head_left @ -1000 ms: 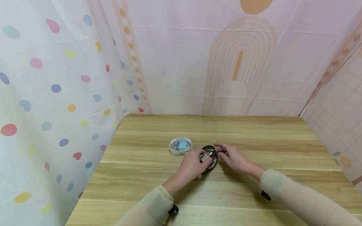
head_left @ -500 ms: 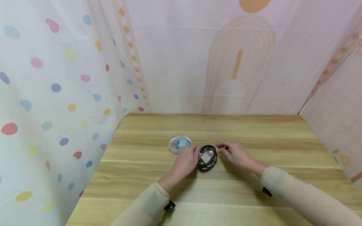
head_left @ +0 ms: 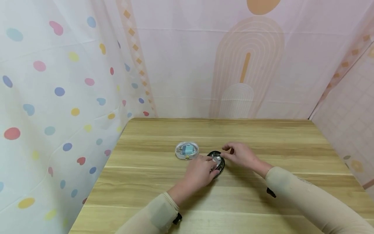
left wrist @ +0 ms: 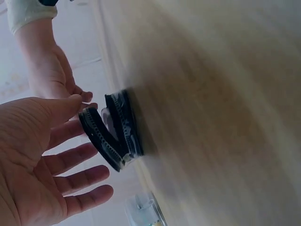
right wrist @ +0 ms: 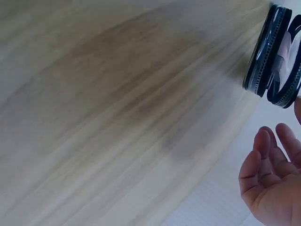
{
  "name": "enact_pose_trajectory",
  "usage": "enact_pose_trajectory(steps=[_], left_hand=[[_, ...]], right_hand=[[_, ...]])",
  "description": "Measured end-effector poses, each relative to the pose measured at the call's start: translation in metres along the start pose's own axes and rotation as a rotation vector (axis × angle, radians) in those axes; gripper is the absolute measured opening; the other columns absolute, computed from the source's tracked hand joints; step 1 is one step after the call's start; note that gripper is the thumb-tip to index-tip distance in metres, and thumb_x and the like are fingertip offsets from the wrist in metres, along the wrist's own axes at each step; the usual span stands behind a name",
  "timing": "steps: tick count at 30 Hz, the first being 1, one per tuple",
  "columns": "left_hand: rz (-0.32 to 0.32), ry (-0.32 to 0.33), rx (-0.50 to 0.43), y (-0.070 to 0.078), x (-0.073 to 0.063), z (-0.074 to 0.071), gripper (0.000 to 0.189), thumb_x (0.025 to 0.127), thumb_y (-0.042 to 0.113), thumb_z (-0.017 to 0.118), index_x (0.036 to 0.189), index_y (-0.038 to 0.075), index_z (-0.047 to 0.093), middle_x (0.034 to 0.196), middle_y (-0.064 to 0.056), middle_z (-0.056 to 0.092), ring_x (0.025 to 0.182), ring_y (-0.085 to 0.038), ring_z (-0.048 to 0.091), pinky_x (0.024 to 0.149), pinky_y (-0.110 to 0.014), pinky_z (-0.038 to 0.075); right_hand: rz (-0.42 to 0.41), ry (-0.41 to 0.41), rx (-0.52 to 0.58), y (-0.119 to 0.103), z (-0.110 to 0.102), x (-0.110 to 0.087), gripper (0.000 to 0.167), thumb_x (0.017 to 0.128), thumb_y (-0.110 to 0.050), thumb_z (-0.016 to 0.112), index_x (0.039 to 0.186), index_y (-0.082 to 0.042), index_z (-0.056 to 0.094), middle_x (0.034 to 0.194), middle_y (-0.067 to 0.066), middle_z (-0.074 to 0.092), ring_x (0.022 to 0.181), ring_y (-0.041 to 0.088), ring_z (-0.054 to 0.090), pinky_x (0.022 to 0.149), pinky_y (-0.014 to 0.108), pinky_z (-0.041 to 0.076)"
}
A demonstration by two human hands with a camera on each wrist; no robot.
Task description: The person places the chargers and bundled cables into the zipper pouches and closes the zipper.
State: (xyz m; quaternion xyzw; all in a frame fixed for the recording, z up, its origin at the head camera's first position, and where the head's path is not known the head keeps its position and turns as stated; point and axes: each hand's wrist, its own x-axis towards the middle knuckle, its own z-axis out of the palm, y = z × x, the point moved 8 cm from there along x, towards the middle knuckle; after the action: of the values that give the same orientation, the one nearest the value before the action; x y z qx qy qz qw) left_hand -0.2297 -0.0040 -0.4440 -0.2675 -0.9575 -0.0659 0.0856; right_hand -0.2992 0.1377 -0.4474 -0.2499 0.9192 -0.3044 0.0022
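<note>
A small round black zip case point(head_left: 223, 165) stands on the table with its lid ajar. Its lid point(left wrist: 101, 141) tilts up from the base point(left wrist: 127, 122), and a pale item point(right wrist: 282, 59) shows between the two halves. My left hand point(head_left: 198, 170) reaches over the case from the left, fingers spread and fairly straight, the thumb right by the lid's edge in the left wrist view. From the right, my right hand point(head_left: 241, 156) has its thumb at the case's rim; its other fingers are loosely bent and hold nothing.
A clear oval case point(head_left: 177, 153) with a light blue block point(head_left: 189, 149) and a coiled cable inside lies just beyond my left hand. The wooden table point(head_left: 263, 136) ends at a patterned curtain point(head_left: 181, 71) at the back.
The left hand let go of the raised lid, drew back to the left, then came over the case again. The right thumb has moved in to the rim.
</note>
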Motion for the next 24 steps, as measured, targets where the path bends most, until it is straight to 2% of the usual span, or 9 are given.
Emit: enact_pose_trajectory(steps=[6, 11, 15, 20, 24], left_hand=[[0.015, -0.052, 0.054, 0.007, -0.002, 0.008, 0.026, 0.1, 0.041, 0.075, 0.121, 0.027, 0.08, 0.133, 0.0, 0.076, 0.114, -0.026, 0.072, 0.093, -0.041, 0.059], [0.014, -0.053, 0.087, 0.009, -0.004, 0.011, 0.021, 0.098, 0.039, 0.077, 0.115, 0.027, 0.081, 0.13, 0.001, 0.077, 0.112, -0.025, 0.072, 0.09, -0.04, 0.06], [0.013, -0.059, 0.092, 0.009, -0.004, 0.012, 0.02, 0.098, 0.04, 0.077, 0.114, 0.028, 0.081, 0.13, 0.002, 0.077, 0.111, -0.024, 0.072, 0.089, -0.039, 0.06], [0.003, -0.081, 0.1, 0.009, -0.005, 0.013, 0.022, 0.098, 0.039, 0.078, 0.116, 0.028, 0.081, 0.13, 0.002, 0.077, 0.112, -0.023, 0.072, 0.088, -0.038, 0.06], [0.001, -0.084, 0.104, 0.01, -0.006, 0.014, 0.024, 0.097, 0.039, 0.078, 0.119, 0.029, 0.08, 0.132, 0.002, 0.076, 0.112, -0.023, 0.072, 0.089, -0.038, 0.06]], right_hand=[[0.0, -0.042, -0.005, 0.003, 0.006, 0.001, 0.028, 0.096, -0.02, 0.081, 0.116, -0.001, 0.076, 0.107, 0.013, 0.081, 0.084, 0.012, 0.072, 0.072, 0.029, 0.061], [-0.004, -0.076, 0.001, 0.006, 0.01, 0.002, 0.029, 0.095, -0.017, 0.081, 0.118, -0.001, 0.075, 0.106, 0.013, 0.08, 0.085, 0.013, 0.073, 0.074, 0.03, 0.063], [-0.024, -0.084, 0.006, 0.004, 0.012, 0.001, 0.03, 0.095, -0.015, 0.081, 0.122, -0.003, 0.076, 0.103, 0.01, 0.081, 0.082, 0.01, 0.071, 0.071, 0.026, 0.061], [-0.096, -0.07, -0.048, -0.003, 0.013, -0.002, 0.029, 0.094, -0.013, 0.082, 0.123, -0.012, 0.079, 0.11, 0.007, 0.082, 0.083, 0.01, 0.07, 0.071, 0.024, 0.059], [-0.195, -0.039, -0.125, -0.009, 0.013, -0.005, 0.023, 0.096, -0.012, 0.08, 0.119, -0.01, 0.08, 0.116, 0.01, 0.081, 0.09, 0.019, 0.076, 0.078, 0.032, 0.064]])
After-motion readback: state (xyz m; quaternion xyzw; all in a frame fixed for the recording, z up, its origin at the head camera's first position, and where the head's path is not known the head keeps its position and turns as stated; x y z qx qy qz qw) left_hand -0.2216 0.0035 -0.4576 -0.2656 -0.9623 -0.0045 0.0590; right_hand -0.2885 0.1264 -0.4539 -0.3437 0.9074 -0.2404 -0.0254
